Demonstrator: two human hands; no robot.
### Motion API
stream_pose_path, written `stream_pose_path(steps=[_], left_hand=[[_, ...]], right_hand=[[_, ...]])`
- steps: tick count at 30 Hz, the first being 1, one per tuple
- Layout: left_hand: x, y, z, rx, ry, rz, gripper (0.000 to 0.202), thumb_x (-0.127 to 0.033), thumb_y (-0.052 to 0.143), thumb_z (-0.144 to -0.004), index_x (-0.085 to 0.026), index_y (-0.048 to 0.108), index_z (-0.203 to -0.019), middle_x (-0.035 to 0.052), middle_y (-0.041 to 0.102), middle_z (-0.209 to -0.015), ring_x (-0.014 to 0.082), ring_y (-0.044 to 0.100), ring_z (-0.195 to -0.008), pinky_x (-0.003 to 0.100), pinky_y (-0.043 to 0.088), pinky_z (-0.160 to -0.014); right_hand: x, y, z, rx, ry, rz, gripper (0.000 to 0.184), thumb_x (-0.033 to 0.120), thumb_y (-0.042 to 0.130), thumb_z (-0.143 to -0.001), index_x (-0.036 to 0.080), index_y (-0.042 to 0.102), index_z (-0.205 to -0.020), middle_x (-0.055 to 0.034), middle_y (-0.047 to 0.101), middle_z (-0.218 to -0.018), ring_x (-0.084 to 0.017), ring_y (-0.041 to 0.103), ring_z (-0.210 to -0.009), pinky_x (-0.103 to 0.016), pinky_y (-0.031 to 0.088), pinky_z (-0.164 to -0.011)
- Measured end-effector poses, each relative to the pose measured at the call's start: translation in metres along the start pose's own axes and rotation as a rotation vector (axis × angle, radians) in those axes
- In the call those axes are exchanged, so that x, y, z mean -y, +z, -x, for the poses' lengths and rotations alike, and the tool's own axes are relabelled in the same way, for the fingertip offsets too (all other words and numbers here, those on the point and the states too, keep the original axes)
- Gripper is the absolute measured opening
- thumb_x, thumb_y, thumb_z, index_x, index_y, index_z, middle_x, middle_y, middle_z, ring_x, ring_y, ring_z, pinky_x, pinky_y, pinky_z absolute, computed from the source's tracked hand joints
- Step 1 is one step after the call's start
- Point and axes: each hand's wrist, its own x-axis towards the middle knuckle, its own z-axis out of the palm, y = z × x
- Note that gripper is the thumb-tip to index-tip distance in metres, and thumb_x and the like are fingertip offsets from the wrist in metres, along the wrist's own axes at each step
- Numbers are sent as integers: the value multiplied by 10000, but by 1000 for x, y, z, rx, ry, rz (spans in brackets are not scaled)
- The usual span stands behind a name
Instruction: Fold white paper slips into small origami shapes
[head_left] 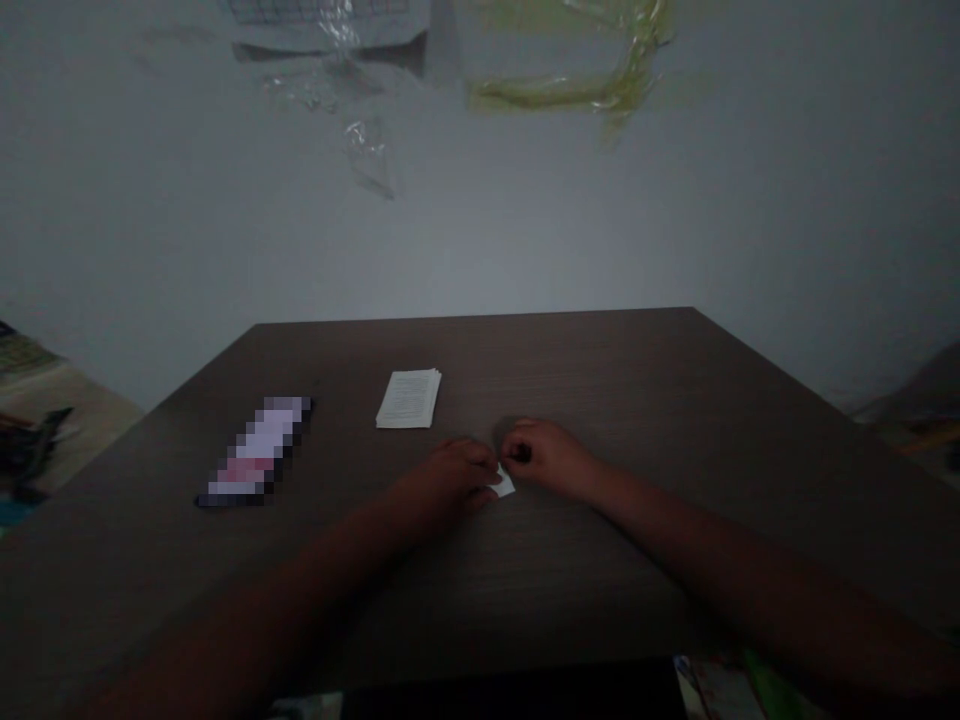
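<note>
Both my hands rest on a dark wooden table point(675, 420), close together near its middle. My left hand point(450, 475) is curled, its fingers pressed on a small white piece of paper point(504, 484). My right hand point(544, 455) is curled too, its fingertips at the paper's other edge. Most of the paper is hidden under the fingers. A stack of white printed paper slips point(409, 398) lies just beyond my left hand.
A flat oblong object point(259, 450), blurred out, lies on the table's left part. A white wall stands behind the table, with clear plastic sheets point(360, 90) and a yellow-green plastic wrap point(585, 70) stuck high on it. Clutter shows at both side edges.
</note>
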Motion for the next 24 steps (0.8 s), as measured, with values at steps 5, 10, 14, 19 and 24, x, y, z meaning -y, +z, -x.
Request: stream_pose_path(steps=[5, 10, 14, 19, 24], left_hand=[[-6, -4, 1, 58, -46, -98, 179, -112, 833, -1213, -230, 939, -1296, 83, 954, -1514, 346, 865, -1476, 526, 555, -1345], [-14, -6, 5, 108, -6, -249, 189, -121, 826, -1214, -207, 939, -1339, 113, 973, -1475, 363, 895, -1456, 519, 592, -1307], [-17, -9, 12, 84, 64, -213, 282, -158, 872, -1187, -250, 925, -1447, 109, 936, -1634, 355, 895, -1486, 524, 623, -1320], [-27, -16, 16, 92, 34, -162, 278, -207, 938, -1130, -190, 937, -1408, 154, 931, -1532, 375, 907, -1416, 523, 700, -1293], [-36, -31, 22, 149, -18, 18, 374, -193, 925, -1121, -226, 929, -1494, 128, 901, -1600, 337, 893, -1456, 459, 702, -1338]], right_hand=[[8, 2, -4, -39, 95, -15, 194, 92, 915, -1034, 242, 842, -936, -8, 799, -962, -203, 716, -901, -334, 484, -846], [11, 1, -2, -55, 109, -22, 207, 82, 887, -1047, 237, 804, -937, -10, 798, -989, -202, 718, -924, -335, 487, -866], [15, -3, 4, -46, 108, 1, 208, 94, 933, -1014, 243, 796, -969, -9, 792, -1017, -213, 707, -942, -340, 474, -864], [27, -5, 11, -42, 107, 81, 231, 146, 982, -989, 248, 776, -1001, -37, 798, -1084, -257, 728, -1038, -378, 502, -940], [39, 1, 16, -42, 131, 151, 307, 205, 1020, -971, 263, 719, -966, -52, 805, -1093, -293, 742, -1087, -418, 514, -988]])
